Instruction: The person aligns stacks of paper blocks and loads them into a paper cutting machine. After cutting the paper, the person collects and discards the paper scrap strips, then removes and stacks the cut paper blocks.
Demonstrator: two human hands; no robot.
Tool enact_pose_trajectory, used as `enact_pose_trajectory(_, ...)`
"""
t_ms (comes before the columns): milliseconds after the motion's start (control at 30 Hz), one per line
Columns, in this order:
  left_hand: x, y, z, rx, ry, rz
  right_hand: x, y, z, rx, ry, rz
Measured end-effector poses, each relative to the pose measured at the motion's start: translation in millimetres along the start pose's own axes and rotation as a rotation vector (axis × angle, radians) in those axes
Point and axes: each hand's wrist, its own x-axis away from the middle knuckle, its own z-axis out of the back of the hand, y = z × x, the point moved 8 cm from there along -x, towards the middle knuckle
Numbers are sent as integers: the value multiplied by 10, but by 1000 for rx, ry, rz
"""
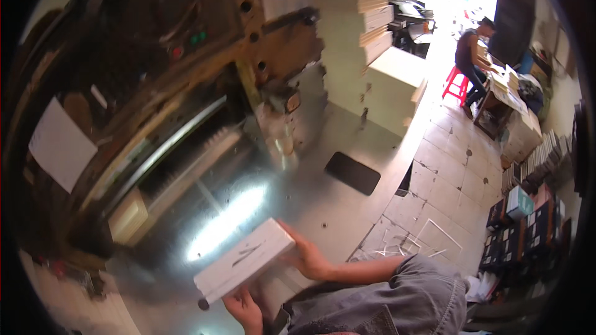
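Note:
Between my two hands is a thick white block, which looks like a stack of paper or a book block (245, 260), tilted above the metal table, with a dark mark on its upward face. My right hand (307, 254) grips its right end, fingers closed along the side. At the lower left edge, my left hand (244, 310) is closed on the same block; some of its fingers are hidden. Beyond it lies the shiny metal table (298, 201) of a large brown machine (167, 74), which looks like a paper cutter. A cream paper stack (128, 217) sits in the machine's opening.
A black phone (352, 172) lies on the table. Tall cream paper stacks (347, 43) and a lower stack (397, 80) stand behind it. A white sheet (62, 142) hangs on the machine. Right, a person (472, 56) sits on a red stool (456, 87); dark boxes (524, 236) line the floor.

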Motion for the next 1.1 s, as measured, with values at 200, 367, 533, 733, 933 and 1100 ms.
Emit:
enact_pose_trajectory(200, -96, 56, -59, -91, -64, 60, -33, 250, -33, -68, -52, -188)
enact_pose_trajectory(367, -144, 61, -114, -38, -43, 114, -95, 388, -9, -65, -41, -267)
enact_pose_trajectory(533, -93, 47, -87, -4, -63, 84, -72, 282, 29, 33, -23, -137)
enact_pose_trajectory(733, 25, -101, 77, -9, 7, -30, 43, 62, -28, 48, 4, -52)
enact_pose_trajectory(933, 26, -79, 10, 14, -25, 94, 55, -73, 9, 14, 30, -112)
enact_pose_trajectory(1100, 78, -95, 74, -38, -22, 54, 71, 77, -37, 16, -4, -185)
